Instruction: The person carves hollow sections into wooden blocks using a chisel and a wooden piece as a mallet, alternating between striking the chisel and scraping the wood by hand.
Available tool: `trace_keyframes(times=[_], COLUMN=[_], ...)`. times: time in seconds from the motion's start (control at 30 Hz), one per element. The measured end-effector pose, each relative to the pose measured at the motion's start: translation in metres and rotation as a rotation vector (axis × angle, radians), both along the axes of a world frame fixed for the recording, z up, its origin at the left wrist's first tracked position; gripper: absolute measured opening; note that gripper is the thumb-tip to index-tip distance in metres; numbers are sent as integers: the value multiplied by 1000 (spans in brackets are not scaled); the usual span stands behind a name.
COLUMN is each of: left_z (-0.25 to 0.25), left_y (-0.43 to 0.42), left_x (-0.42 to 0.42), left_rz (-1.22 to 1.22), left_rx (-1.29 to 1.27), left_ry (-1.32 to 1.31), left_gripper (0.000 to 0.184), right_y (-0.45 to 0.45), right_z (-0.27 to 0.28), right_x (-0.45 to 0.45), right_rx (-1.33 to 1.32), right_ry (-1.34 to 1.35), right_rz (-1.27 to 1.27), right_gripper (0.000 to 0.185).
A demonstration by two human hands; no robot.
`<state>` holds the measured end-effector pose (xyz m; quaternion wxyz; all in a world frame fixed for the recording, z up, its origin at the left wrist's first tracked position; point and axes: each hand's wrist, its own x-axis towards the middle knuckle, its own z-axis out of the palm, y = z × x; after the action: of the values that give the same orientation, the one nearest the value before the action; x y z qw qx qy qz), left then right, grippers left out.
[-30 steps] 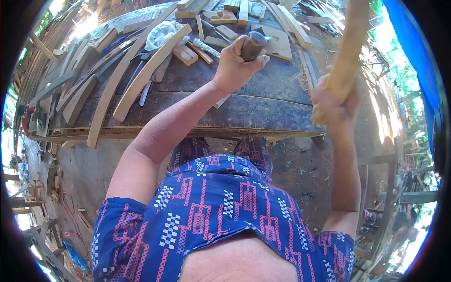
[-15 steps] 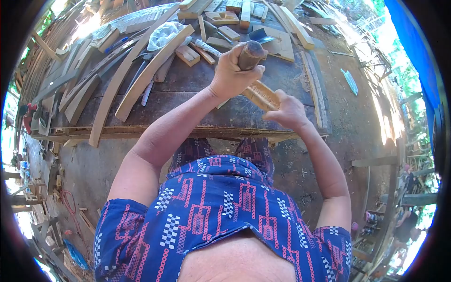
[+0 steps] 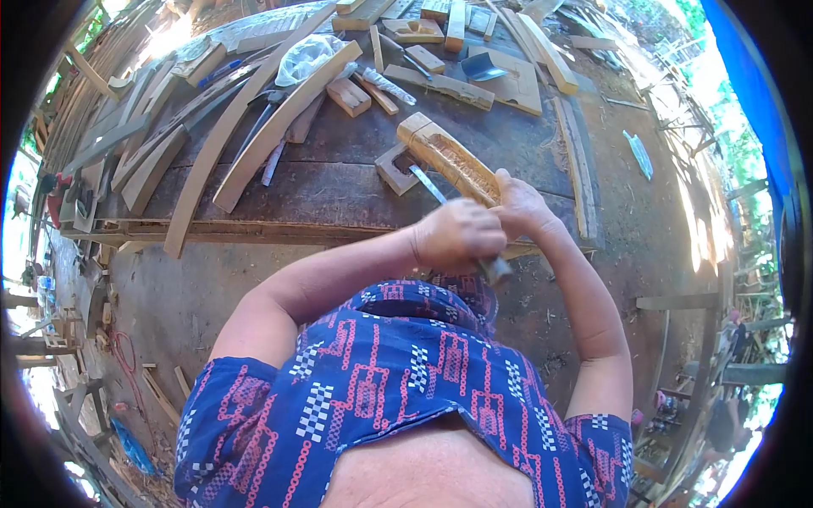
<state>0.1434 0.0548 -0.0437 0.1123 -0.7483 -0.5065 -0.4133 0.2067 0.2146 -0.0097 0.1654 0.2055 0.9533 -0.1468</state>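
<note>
My left hand [image 3: 461, 235] is wrapped round the handle of a chisel [image 3: 429, 184], whose flat metal blade points up and left toward the bench. The handle's dark end sticks out below my fist. My right hand [image 3: 519, 207] grips the near end of a wooden mallet [image 3: 449, 158], a thick pale piece with a worn, chipped hollow along its side. Under the blade and the far end of that piece lies a small wooden block with a dark hole [image 3: 395, 169], flat on the bench.
The dark workbench [image 3: 322, 190] carries long curved wood strips [image 3: 288, 127] on the left, a plastic bag [image 3: 309, 59], and several offcuts at the back. A blue metal piece [image 3: 483, 67] lies on a flat board [image 3: 515, 83]. A long strip [image 3: 576, 169] lies along the right edge.
My left hand has come down and toward my body, turning the chisel so its blade shows. My right hand first swung down from the upper right and now holds the thick wooden piece lower, over the bench.
</note>
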Motion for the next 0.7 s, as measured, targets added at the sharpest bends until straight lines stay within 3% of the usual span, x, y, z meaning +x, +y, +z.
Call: trace_keyframes(times=[0.07, 0.1, 0.17, 0.23, 0.7], left_z=[22, 42, 70, 94, 63], left_y=[-6, -10, -15, -17, -17], left_x=[-17, -29, -49, -64, -94], left_rz=[95, 189, 353, 165, 133], left_rx=[153, 220, 216, 366, 347], left_ry=[-179, -254, -698, -1044, -1171], left_gripper=[26, 16, 14, 13, 7], right_y=[5, 8, 0, -6, -8], right_z=[-14, -17, -2, 4, 6], right_x=[4, 3, 6, 8, 8], right_rx=[-4, 1, -41, -81, -78], right_ry=[21, 53, 48, 42, 41], right_rz=[39, 78, 32, -8, -4], right_gripper=[62, 62, 65, 67, 68])
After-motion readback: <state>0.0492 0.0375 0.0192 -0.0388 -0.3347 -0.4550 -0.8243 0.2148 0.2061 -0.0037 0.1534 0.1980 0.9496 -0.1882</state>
